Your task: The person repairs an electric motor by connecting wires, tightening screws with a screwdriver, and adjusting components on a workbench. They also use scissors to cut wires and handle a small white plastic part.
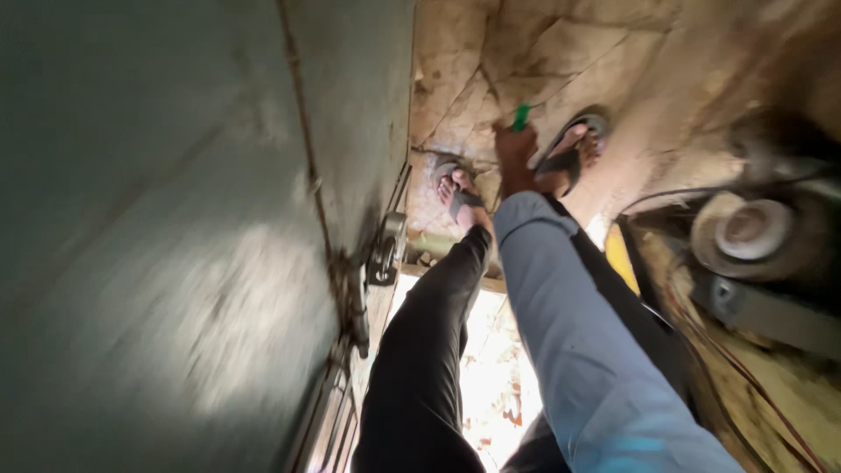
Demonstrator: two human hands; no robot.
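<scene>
Green plastic object (521, 116), small and narrow, sticks out from the top of a hand (514, 156) near the middle of the view, far from the camera. Which hand it is cannot be told for sure; the arm in a long light-blue sleeve (585, 350) runs from the near right edge up to it, so it reads as the right hand. Fingers are curled shut around the green piece; only its tip shows. Blur hides what kind of thing it is.

Left hand not in view.

Below the hand, two feet in dark strap sandals stand on a cracked, pale stone floor (561, 52): one sandal (455, 188) just left of the hand, the other sandal (574, 149) just right of it. Black trouser leg (429, 350) runs down the centre, beside the sleeve.

Left side: large grey-green metal surface (175, 219), smeared by motion, with a dark metal latch (385, 250) at its edge.

Right side: round dusty pulley wheel (749, 229) with a dark belt, part of a grimy machine, well apart from the hand.
</scene>
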